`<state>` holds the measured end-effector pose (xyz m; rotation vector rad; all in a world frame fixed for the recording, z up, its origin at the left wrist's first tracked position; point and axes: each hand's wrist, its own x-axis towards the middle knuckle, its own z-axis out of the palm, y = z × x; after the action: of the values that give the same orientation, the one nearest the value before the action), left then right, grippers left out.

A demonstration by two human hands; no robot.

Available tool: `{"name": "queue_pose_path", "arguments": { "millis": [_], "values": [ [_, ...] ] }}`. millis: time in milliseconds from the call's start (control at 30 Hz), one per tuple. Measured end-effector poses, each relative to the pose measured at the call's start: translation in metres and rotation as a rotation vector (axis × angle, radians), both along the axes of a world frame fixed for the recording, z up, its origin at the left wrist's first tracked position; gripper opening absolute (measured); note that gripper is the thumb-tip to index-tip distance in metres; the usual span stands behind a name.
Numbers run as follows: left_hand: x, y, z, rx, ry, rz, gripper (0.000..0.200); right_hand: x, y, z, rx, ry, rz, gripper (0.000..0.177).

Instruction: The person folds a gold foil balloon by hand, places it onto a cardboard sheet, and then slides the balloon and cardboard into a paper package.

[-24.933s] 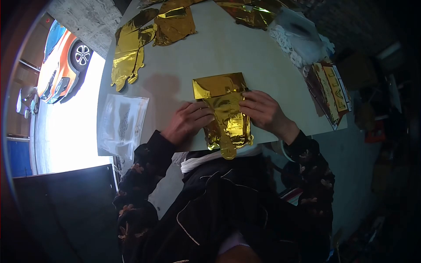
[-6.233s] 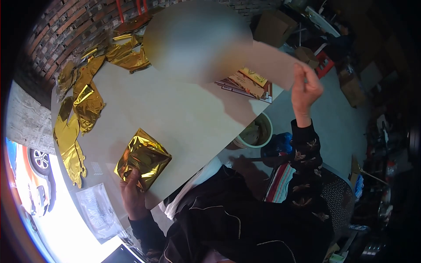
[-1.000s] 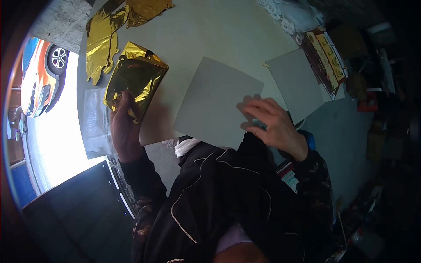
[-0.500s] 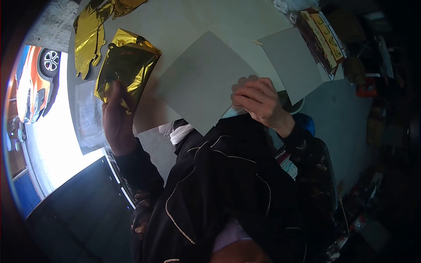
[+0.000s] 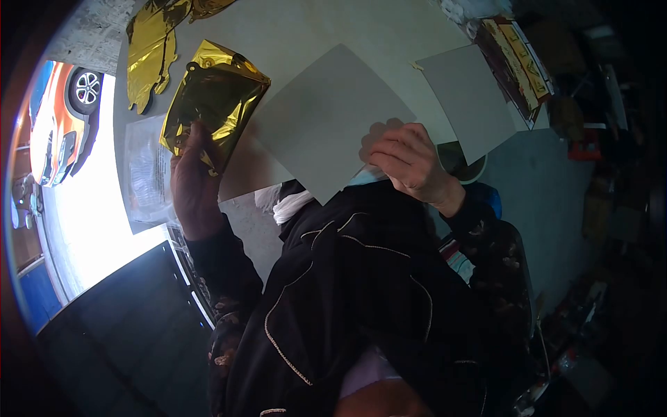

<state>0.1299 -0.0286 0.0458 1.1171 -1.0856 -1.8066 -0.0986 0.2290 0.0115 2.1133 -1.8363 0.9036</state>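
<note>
My left hand is closed on the lower edge of a folded, shiny gold foil balloon, thumb lying over its front. A small tab with a hole sticks out at the foil's top left corner. At the right corner of a plain grey card, my right hand has its fingers curled and pinched together. That corner has a scalloped edge, partly covered by the fingers. The card lies tilted like a diamond, its lowest corner close to my black clothing.
More flat gold foil lies on the pale table at upper left. Clear plastic packaging is at the table's left edge. Another grey card rests at right, beside a printed box. An orange car stands outside.
The view has shifted slightly, so the table and the foil appear a little further right and higher. Both hands keep their hold.
</note>
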Motion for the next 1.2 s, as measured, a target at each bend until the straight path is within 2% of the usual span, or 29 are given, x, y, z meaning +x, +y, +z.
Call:
{"name": "queue_pose_path", "arguments": {
  "millis": [133, 200, 233, 300, 400, 467, 533, 633, 700, 767, 933, 1000, 1100, 1200],
  "values": [
    [0.008, -0.005, -0.007, -0.050, -0.023, -0.086, 0.028, 0.003, -0.002, 0.003, -0.012, -0.047, 0.004, 0.023],
    [0.008, -0.006, -0.006, 0.065, 0.067, -0.027, 0.020, 0.006, -0.002, 0.009, -0.012, -0.142, 0.006, 0.020],
    [0.008, -0.007, -0.005, 0.122, 0.113, 0.001, 0.022, 0.007, -0.003, 0.013, -0.019, -0.154, -0.008, 0.022],
    [0.010, -0.008, -0.006, 0.079, 0.114, -0.036, 0.021, 0.006, -0.007, 0.027, -0.038, -0.174, -0.037, 0.025],
    [0.016, -0.014, -0.008, 0.049, 0.138, -0.066, 0.019, -0.007, -0.016, 0.070, -0.144, -0.205, -0.093, 0.017],
    [0.024, -0.027, -0.014, -0.042, 0.075, -0.093, 0.016, -0.016, -0.022, 0.097, -0.223, -0.390, -0.204, 0.012],
    [0.022, -0.027, -0.011, 0.022, 0.137, -0.002, 0.019, -0.035, -0.024, 0.114, -0.294, -0.499, -0.270, 0.005],
    [0.020, -0.025, -0.006, 0.059, 0.183, 0.046, 0.022, -0.060, -0.033, 0.132, -0.298, -0.995, -0.346, 0.008],
    [0.027, -0.033, -0.019, 0.041, 0.175, 0.015, 0.022, -0.092, -0.033, 0.117, -0.264, -1.182, -0.352, 0.008],
    [0.020, -0.025, -0.009, 0.094, 0.167, 0.049, 0.021, -0.118, -0.028, 0.095, -0.221, -1.367, -0.390, 0.007],
    [0.022, -0.024, -0.015, 0.055, 0.067, -0.028, 0.017, -0.153, -0.009, 0.050, -0.164, -1.282, -0.641, 0.007],
    [0.023, -0.026, -0.019, 0.055, 0.102, -0.040, 0.019, -0.163, 0.004, 0.041, -0.094, -1.286, -0.703, 0.006],
    [0.021, -0.032, -0.027, 0.116, 0.152, -0.021, 0.018, -0.169, 0.018, 0.034, -0.003, -1.277, -0.690, 0.005],
    [0.020, -0.033, -0.029, 0.134, 0.145, -0.050, 0.018, -0.169, 0.027, 0.038, 0.117, -1.467, -0.699, 0.012]
  ]
}}
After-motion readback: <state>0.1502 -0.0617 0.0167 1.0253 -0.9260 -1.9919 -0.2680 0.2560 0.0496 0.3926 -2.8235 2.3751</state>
